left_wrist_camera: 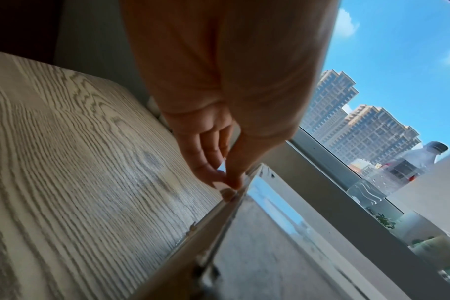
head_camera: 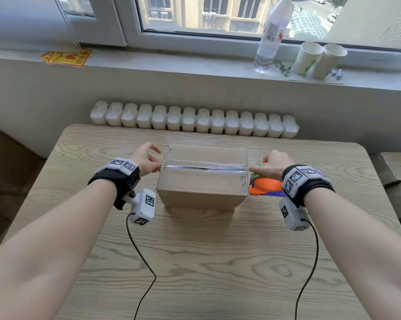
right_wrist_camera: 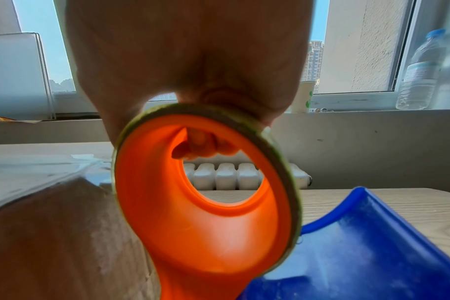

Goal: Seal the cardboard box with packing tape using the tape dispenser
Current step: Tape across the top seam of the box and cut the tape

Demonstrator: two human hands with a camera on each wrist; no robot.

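Left hand [head_camera: 146, 160] sits at the box's 9 o'clock edge, fingertips [left_wrist_camera: 234, 182] pressing the tape end down, not gripping. Cardboard box [head_camera: 202, 181] is mid-table [head_camera: 195, 262], clear tape [head_camera: 204, 168] along its seam. At 3 o'clock, right hand [head_camera: 272, 166] is wrapped around the orange tape dispenser [head_camera: 263, 187]. Bottle [head_camera: 271, 38] and cups [head_camera: 319, 60] up at 1 o'clock on the sill.

The cardboard box [head_camera: 202, 179] sits on the table [head_camera: 195, 262] toward its 12 o'clock edge, with the radiator [head_camera: 193, 122] behind that edge. The left hand [head_camera: 145, 161] is at the box's 9 o'clock end; the right hand [head_camera: 272, 166], on the tape dispenser [head_camera: 263, 187], is at its 3 o'clock end. On the windowsill [head_camera: 171, 63] beyond, the bottle [head_camera: 272, 35] and two paper cups [head_camera: 319, 60] stand toward 1 o'clock, and cards [head_camera: 65, 58] lie toward 11 o'clock.
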